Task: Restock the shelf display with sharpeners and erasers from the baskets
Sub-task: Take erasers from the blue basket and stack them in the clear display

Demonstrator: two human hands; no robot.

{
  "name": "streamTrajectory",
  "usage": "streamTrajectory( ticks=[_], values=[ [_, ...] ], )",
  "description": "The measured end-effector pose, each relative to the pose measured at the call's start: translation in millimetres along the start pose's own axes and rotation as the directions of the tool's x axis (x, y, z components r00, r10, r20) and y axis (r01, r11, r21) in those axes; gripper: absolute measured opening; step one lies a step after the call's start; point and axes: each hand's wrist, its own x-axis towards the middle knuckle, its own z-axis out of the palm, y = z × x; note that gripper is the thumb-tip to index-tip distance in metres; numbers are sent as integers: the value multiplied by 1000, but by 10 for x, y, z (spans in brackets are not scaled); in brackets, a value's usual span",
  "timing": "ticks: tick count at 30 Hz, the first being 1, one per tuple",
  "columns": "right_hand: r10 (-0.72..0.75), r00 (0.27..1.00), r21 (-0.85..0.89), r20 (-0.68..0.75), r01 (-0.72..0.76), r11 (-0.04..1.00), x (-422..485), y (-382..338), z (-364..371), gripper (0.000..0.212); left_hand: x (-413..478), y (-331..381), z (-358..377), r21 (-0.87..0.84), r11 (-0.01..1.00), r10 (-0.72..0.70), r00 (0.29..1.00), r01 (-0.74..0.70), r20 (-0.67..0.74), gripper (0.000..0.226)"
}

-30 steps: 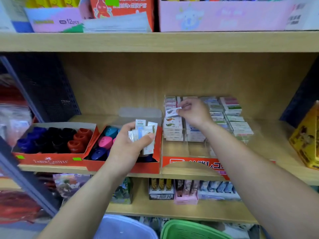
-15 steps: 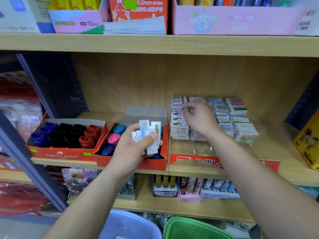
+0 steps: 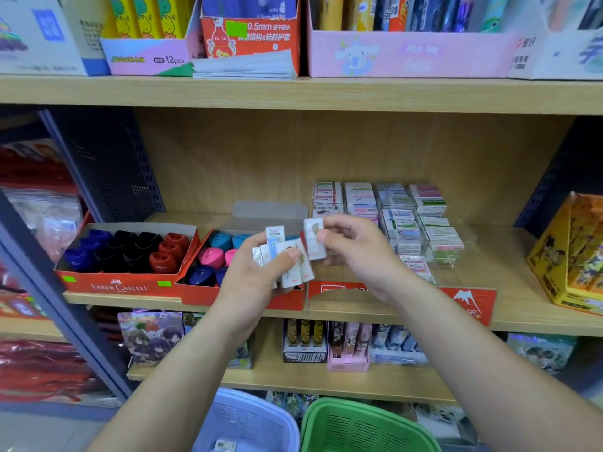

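Two bare hands met in front of the middle light-wood shelf (image 3: pixel 515 282). The left hand (image 3: pixel 257 272) was curled round a fanned bunch of small white paper-sleeved erasers (image 3: pixel 287 256), thumb pressed across the front, holding them upright just over the shelf's front edge. The right hand (image 3: pixel 355 252) pinched one more white sleeved eraser (image 3: pixel 314 239) between thumb and fingertips; it stood on end right against the bunch, touching or just shy of it, honestly couldn't tell which.

Behind the right hand sat the clear plastic display tray with the red front strip (image 3: pixel 466 300); its rows held stacked little wrapped erasers (image 3: pixel 394 220) in pink, green and pale blue sleeves. Just left of that was a red cardboard box (image 3: pixel 195 293) of rounded sharpeners in light blue, pink and dark blue (image 3: pixel 212 256), partly hidden by the left hand. Further left was a red Faber-Castell cardboard tray (image 3: pixel 119 286) packed with dark blue, black and red sharpeners (image 3: pixel 130 246).

Down at the bottom edge were a pale lilac plastic basket (image 3: pixel 261 415) with one small packet (image 3: pixel 225 445) lying in it and a green plastic basket (image 3: pixel 368 429) right beside it; couldn't see anything inside the green one from this angle. A yellow-orange printed carton (image 3: pixel 574 252) stood at the far right of the shelf, well apart from both hands.
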Motion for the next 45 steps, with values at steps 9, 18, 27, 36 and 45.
streamTrajectory(
  ticks=[9, 18, 27, 36, 45],
  values=[
    [31, 994, -422, 101, 14, 907, 219, 132, -334, 13, 12, 3, -184, 9, 1000, -5, 996, 6, -90, 39],
    [185, 924, -711, 333, 118, 693, 395, 255, -322, 9, 75, -35, -336, -3, 1000, -14, 991, 13, -130, 40],
    [-103, 992, -328, 76, 122, 937, -29, -47, -121, 8, 7, 46, -128, -61, 998, -12, 1000, 11, -15, 33],
    [-31, 991, -140, 130, 49, 989, -319, -129, 42, 7, -190, 135, 17, -53, 998, 24, 997, -21, 71, 25],
    [29, 999, -197, -34, -35, 980, -167, -81, -244, 7, -253, 110, -131, 13, 1000, 19, 998, -18, -67, 38]
  ],
)
